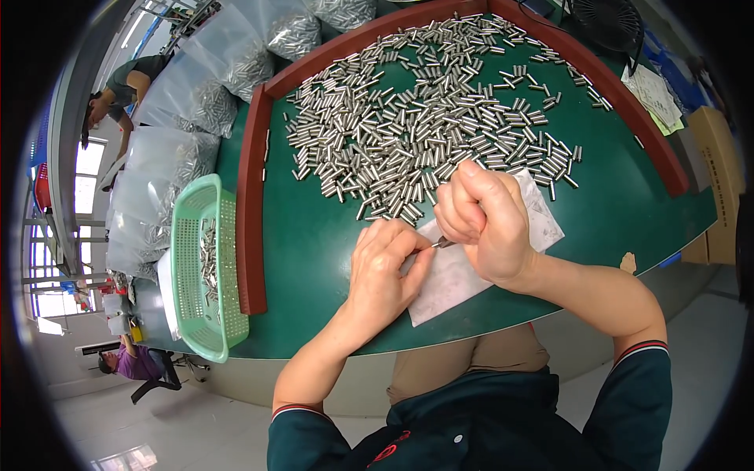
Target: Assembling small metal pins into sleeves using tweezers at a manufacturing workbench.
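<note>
Clear plastic bags (pixel 188 153) of metal parts, at least five, line the far left. Next, one pale green basket (pixel 228 271) holding loose pins, too overlapped to count; then one red-brown wooden border (pixel 253 212) around part of the green worktop (pixel 306 259). Left hand (pixel 382 263): grip pinched, thumb and forefinger meeting at the near end of one small metal piece (pixel 442 242). Piece lies just right of that grip, over one white sheet (pixel 452 284); long axis roughly left-right, rising slightly rightward. Neither hand is clearly nearer. Beyond the fingers, one spread of steel pins (pixel 408 141), hundreds by estimate. Right hand (pixel 491 224): grip curled closed, apparently around the piece's other end; cannot tell whether it is tool or pin. Far right, one cardboard box (pixel 719 173).
</note>
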The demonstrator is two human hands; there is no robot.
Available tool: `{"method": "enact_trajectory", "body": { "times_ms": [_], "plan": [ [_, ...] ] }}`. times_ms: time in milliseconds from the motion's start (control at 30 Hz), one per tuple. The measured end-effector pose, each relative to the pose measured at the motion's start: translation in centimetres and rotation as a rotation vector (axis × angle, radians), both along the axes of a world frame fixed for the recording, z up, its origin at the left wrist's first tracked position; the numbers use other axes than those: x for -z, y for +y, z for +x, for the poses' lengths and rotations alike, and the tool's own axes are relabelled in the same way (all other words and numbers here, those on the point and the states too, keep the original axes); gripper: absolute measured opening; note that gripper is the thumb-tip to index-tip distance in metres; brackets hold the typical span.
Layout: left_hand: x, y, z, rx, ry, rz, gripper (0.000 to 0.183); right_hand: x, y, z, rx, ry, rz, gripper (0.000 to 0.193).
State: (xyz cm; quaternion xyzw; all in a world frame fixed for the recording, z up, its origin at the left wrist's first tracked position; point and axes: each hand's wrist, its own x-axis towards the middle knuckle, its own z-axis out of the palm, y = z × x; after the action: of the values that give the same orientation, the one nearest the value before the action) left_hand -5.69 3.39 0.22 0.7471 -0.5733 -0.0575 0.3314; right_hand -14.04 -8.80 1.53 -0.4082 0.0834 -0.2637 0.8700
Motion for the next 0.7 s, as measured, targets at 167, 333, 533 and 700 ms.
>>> {"method": "enact_trajectory", "body": {
  "times_ms": [167, 333, 533, 700],
  "plan": [
    [0.0, -0.7, 0.1, 0.014, -0.037, -0.010, 0.010, 0.1, -0.6, -0.1, -0.009, 0.001, -0.018, 0.043],
    [-0.4, -0.3, 0.8, 0.001, -0.046, -0.019, 0.011, -0.5, -0.3, 0.7, -0.017, -0.022, 0.006, 0.043],
    [1.4, 0.7, 0.7, -0.006, -0.012, -0.135, 0.013, 1.2, 0.5, 0.4, -0.029, -0.100, 0.098, 0.043],
    [1.7, 0.8, -0.1, -0.045, -0.013, -0.199, 0.012, 0.1, 1.4, -0.3, -0.006, -0.062, 0.069, 0.043]
  ]
}}
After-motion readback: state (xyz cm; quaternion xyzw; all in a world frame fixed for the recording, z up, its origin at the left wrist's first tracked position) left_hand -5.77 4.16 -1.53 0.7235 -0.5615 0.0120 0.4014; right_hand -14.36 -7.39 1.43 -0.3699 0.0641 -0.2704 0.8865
